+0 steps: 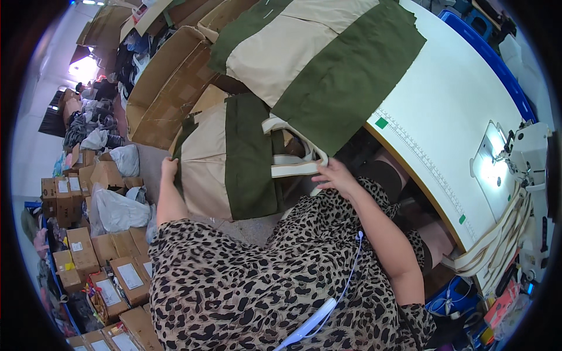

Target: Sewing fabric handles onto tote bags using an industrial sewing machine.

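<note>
A fabric bag piece in green and cream hangs spread in front of me, over the floor. At its left edge, my left hand is closed on the cloth. Cream webbing straps form a handle loop on its right side. My right hand pinches the strap at the loop's end, with its other fingers partly spread. Beyond, more green and cream fabric panels lie over the table's left edge and an open carton.
The white table with a printed ruler edge curves along my right. A lit sewing machine stands on it, with cream webbing strips hanging nearby. Large open cardboard boxes stand ahead; stacked cartons and plastic bags fill the left.
</note>
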`<state>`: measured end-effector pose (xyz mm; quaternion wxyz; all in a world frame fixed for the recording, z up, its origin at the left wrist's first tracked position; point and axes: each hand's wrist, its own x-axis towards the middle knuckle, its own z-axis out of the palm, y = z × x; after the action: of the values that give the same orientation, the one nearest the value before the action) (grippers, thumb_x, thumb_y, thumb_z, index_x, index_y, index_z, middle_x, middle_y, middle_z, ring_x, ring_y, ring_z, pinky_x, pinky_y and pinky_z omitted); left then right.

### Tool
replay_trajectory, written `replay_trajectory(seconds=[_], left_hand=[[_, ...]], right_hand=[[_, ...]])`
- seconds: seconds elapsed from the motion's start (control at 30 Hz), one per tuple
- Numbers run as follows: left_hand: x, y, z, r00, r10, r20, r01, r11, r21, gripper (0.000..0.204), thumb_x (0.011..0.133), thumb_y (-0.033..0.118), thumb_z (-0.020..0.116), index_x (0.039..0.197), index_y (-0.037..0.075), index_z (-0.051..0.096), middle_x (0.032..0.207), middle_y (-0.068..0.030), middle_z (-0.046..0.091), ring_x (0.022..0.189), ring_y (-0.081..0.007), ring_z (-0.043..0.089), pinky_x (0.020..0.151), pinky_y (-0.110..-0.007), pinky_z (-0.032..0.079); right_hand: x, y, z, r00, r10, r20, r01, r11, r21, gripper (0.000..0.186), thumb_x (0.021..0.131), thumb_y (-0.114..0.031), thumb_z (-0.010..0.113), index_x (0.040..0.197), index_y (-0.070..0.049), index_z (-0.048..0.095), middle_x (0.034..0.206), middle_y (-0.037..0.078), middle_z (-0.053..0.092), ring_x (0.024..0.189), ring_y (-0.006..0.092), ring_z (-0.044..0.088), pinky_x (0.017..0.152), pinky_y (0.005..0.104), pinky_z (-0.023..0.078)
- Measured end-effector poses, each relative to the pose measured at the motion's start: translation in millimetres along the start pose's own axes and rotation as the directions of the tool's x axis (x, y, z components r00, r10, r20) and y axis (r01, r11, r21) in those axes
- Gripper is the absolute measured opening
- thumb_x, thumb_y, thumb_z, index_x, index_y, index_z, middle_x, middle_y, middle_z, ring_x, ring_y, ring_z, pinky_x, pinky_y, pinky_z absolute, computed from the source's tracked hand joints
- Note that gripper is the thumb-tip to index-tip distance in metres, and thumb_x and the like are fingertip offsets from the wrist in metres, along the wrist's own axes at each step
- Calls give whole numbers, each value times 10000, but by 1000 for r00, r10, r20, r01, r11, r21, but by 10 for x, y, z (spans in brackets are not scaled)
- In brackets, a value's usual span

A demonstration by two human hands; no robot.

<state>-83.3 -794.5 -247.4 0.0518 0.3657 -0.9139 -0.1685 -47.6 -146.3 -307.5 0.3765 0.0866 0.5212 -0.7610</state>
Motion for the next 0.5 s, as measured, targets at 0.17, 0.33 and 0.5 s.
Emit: replay_trajectory(seconds=[0.17, 0.33, 0.5], left_hand=[[-274, 171, 239, 982, -165, -87, 175, 976, 131, 363, 920, 220, 672, 1241, 56, 632, 1256, -189, 674, 1218, -385, 609, 1003, -454, 484], [-437, 1030, 198, 937, -157, -313, 237, 942, 236, 482, 881, 171, 667, 1350, 105, 576, 1354, -180, 610, 1296, -346, 552, 1054, -472, 458], [-1190, 3017, 99, 424, 812, -401, -887, 461, -5, 446, 818, 65, 734, 1247, 35, 618, 1382, -190, 565, 1297, -362, 527, 1097, -432, 417]], right_hand=[[-61, 18, -149, 970, 43, -237, -52, 998, -29, 579, 1022, -305, 599, 1495, -74, 357, 1334, 152, 579, 1101, 273, 653, 824, 417, 582], [-178, 113, -391, 993, 26, -114, -32, 998, -52, 537, 982, -333, 659, 1421, -74, 488, 1336, 113, 591, 1095, 216, 648, 848, 366, 552], [-567, -214, -242, 998, -63, -11, 59, 974, -219, 370, 1013, -218, 611, 1330, -32, 567, 1276, 90, 654, 1109, 151, 644, 933, 308, 519]])
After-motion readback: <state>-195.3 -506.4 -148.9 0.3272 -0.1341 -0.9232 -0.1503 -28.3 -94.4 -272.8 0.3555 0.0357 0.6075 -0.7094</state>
